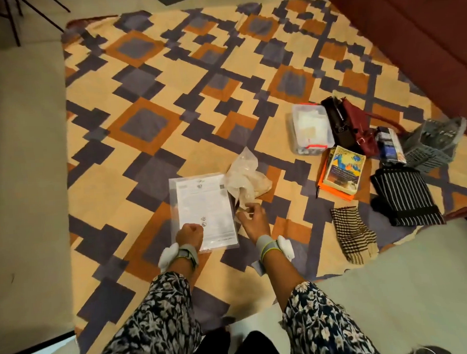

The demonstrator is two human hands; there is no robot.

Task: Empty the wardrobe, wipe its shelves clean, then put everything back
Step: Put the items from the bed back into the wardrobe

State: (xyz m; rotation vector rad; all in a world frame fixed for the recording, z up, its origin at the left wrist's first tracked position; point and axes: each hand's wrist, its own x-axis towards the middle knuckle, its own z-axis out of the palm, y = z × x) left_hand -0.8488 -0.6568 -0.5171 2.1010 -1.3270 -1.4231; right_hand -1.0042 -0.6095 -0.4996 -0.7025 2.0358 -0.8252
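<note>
A clear plastic sleeve with printed papers lies on the patterned rug. My left hand is curled at the sleeve's near left corner and grips it. My right hand pinches the near end of a crumpled translucent plastic bag, which lies just right of the sleeve. Farther right on the rug sit a clear lidded box, dark red and black handbags, a stack of books, a striped folded cloth, a checked cloth and a grey basket.
A dark red sofa borders the rug at the upper right. Pale floor runs along the left and near right. Black chair legs stand at the top left. Wide bare rug stretches beyond the sleeve.
</note>
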